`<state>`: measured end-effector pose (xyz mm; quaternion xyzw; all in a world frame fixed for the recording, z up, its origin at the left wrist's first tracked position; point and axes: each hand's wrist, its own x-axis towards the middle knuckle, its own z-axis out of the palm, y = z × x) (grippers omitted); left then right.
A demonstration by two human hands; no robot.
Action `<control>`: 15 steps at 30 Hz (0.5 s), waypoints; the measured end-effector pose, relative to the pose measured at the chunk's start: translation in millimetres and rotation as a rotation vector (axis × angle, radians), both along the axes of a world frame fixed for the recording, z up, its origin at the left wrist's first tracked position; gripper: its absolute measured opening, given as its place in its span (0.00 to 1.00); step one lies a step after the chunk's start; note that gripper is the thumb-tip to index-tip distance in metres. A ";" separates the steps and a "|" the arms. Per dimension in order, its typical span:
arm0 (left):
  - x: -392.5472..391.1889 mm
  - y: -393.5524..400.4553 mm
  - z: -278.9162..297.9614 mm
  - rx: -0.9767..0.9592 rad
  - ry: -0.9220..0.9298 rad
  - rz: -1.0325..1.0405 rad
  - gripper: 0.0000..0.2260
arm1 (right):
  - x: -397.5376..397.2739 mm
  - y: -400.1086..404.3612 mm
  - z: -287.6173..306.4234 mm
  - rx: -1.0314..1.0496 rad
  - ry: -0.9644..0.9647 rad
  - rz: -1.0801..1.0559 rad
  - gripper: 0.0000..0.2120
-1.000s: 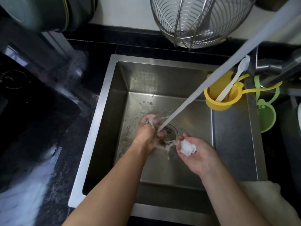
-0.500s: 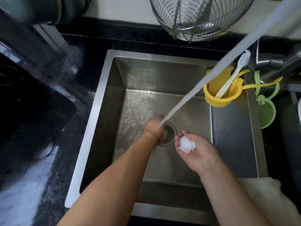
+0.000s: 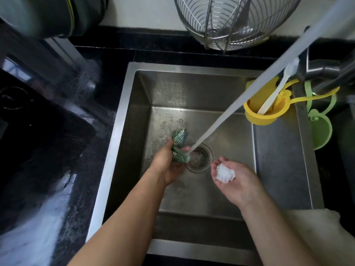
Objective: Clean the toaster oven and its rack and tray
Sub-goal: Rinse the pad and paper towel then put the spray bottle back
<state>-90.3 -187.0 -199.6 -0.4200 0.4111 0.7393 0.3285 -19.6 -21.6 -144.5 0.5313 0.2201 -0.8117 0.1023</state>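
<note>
We see one square steel sink (image 3: pixel 132 120) with a wet, dull floor and one round drain (image 3: pixel 200 157). Our left hand (image 3: pixel 166 164) grips one green ribbed cloth (image 3: pixel 179 145), bunched and wet, just beside the water stream (image 3: pixel 240 96). Our right hand (image 3: pixel 237 179) lies palm up, fingers loosely cupped, carrying one crumpled white wad (image 3: pixel 225 174). The toaster oven, rack and tray are not visible.
</note>
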 end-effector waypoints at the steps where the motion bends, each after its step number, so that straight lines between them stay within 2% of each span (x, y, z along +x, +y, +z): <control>1: 1.5 -1.0 1.7 0.025 -0.012 0.007 0.22 | 0.3 1.0 0.1 0.005 -0.002 -0.001 0.09; 4: 3.6 -7.4 2.7 0.107 0.049 0.016 0.17 | 0.9 1.9 0.9 0.009 -0.007 0.005 0.09; 7: 5.4 -9.6 3.4 0.124 0.119 -0.036 0.24 | -0.6 -0.7 3.5 0.010 -0.013 0.000 0.09; 10: 12.6 -2.9 7.7 0.041 0.165 -0.197 0.13 | -3.2 -3.4 5.4 0.004 -0.014 0.004 0.10; 12: 15.9 0.8 2.7 0.019 0.160 -0.206 0.18 | -5.2 -3.9 4.6 0.005 -0.015 0.008 0.09; 15: 15.3 1.5 0.6 0.085 0.133 -0.168 0.19 | -7.4 -2.5 3.7 0.008 -0.009 0.000 0.08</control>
